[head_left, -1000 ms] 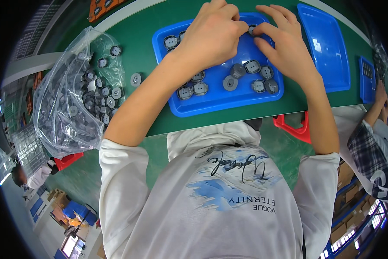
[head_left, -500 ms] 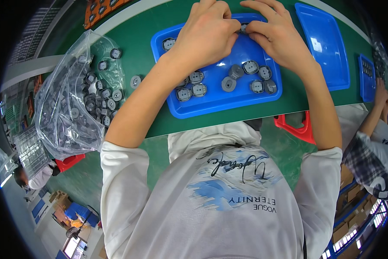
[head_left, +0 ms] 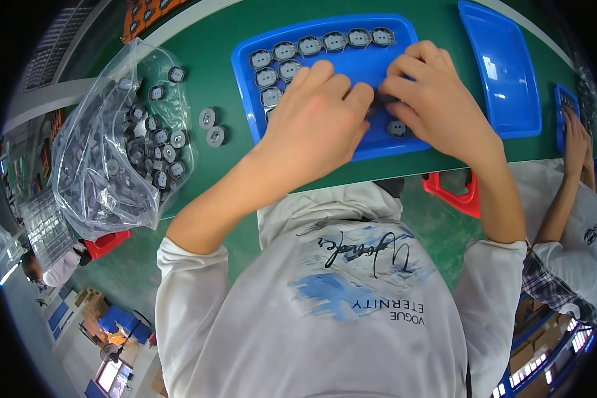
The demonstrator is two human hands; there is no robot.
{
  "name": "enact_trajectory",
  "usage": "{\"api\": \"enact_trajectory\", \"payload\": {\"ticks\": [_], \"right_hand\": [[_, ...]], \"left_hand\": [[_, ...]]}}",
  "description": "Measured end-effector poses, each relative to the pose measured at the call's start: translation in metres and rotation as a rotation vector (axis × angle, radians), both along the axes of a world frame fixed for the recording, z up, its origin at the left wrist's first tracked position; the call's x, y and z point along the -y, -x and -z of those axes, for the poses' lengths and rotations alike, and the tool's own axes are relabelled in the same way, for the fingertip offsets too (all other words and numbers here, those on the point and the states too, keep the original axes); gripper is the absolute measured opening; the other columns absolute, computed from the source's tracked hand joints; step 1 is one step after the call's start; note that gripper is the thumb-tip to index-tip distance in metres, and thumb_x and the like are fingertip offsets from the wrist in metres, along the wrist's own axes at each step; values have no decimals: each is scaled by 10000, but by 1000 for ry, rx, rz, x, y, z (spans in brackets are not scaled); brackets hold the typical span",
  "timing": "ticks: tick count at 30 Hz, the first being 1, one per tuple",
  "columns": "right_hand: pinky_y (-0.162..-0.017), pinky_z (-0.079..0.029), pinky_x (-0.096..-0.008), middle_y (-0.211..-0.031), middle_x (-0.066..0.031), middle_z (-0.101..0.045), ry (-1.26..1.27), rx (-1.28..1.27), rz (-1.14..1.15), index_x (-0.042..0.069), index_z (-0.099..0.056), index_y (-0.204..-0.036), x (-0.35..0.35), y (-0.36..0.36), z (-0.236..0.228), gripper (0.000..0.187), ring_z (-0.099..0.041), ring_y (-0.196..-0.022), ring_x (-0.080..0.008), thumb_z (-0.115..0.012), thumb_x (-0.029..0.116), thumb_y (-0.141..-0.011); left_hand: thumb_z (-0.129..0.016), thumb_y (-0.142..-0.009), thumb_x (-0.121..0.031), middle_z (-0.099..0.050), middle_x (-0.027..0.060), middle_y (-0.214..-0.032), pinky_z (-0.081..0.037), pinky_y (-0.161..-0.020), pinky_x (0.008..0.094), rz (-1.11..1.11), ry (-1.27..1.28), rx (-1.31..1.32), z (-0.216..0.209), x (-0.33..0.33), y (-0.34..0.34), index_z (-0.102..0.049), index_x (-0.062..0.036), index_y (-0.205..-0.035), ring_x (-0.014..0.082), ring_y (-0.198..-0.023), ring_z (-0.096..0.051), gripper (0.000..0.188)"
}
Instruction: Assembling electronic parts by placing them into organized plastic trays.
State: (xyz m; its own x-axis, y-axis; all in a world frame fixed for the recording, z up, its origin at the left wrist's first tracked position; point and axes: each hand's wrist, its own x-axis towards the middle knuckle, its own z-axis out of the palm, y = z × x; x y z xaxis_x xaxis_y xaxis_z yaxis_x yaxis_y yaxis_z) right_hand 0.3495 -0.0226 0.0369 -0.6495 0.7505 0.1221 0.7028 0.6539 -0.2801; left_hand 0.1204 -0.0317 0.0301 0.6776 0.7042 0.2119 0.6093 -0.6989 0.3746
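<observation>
A blue tray (head_left: pixel 414 30) holds small round grey parts with pale tops. A row of these parts (head_left: pixel 335 41) runs along its far edge, and more stand down the left side. Over the middle of the tray, my left hand (head_left: pixel 318 123) is closed with fingers curled; whatever it holds is hidden. Close beside it, my right hand (head_left: pixel 438 99) pinches a dark round grey part (head_left: pixel 382 99), mostly covered by the fingers. Another single part (head_left: pixel 396 128) sits in the tray below my right fingers. My left hand and forearm hide the tray's near left area.
Left of the tray, two grey discs (head_left: pixel 207 118) lie on the green table (head_left: pixel 222 179). An open clear plastic bag (head_left: pixel 92 179) spills many similar parts. Another blue tray (head_left: pixel 511 99) lies at right. Farther right, a co-worker's hands (head_left: pixel 577 136) are at a smaller blue tray (head_left: pixel 562 99).
Both hands have moved back from the tray's far edge toward its middle, uncovering the far row. A second grey disc now lies beside the tray. The co-worker's hands have shifted onto their tray.
</observation>
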Motion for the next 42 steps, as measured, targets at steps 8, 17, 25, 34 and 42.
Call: {"api": "enact_trajectory", "payload": {"ticks": [8,17,25,34,42], "right_hand": [[-1016,-411,-434,-1080,-46,-621,-55,-22,29,75,-687,-999,-4,3,0,280,-525,-1169,-301,-786,79,-737],[-1056,-405,-454,-1173,-62,-629,13,-75,-51,55,-672,-1071,-7,13,8,348,-514,-1216,-314,-785,74,-743],[-963,-485,-396,-1084,-99,-644,110,-430,106,31,-641,-1141,-16,18,24,311,-578,-1116,-305,-688,-15,-837],[-931,-487,-405,-1064,-92,-648,-63,-260,74,25,-698,-1015,-15,13,25,185,-586,-1049,-302,-747,91,-849],[-941,-486,-401,-1100,-89,-646,-82,-155,102,47,-724,-986,-10,25,21,164,-576,-1070,-300,-742,67,-824]], "left_hand": [[-774,-741,-35,-649,95,-928,-497,-858,422,15,29,205,15,-12,-4,-666,-49,-1041,316,-946,-579,319],[-790,-737,-48,-665,81,-954,-495,-883,414,37,-84,174,20,-21,14,-685,-40,-1004,311,-989,-588,287],[-768,-756,-26,-612,100,-963,-478,-901,410,14,-43,69,9,-28,10,-698,-24,-922,310,-982,-549,180],[-737,-743,-18,-594,86,-880,-476,-828,404,60,-152,170,24,-30,11,-703,-25,-883,297,-920,-551,144],[-745,-737,-77,-606,87,-839,-472,-815,406,-19,-218,208,20,-25,15,-695,-40,-803,287,-917,-563,91]]}}
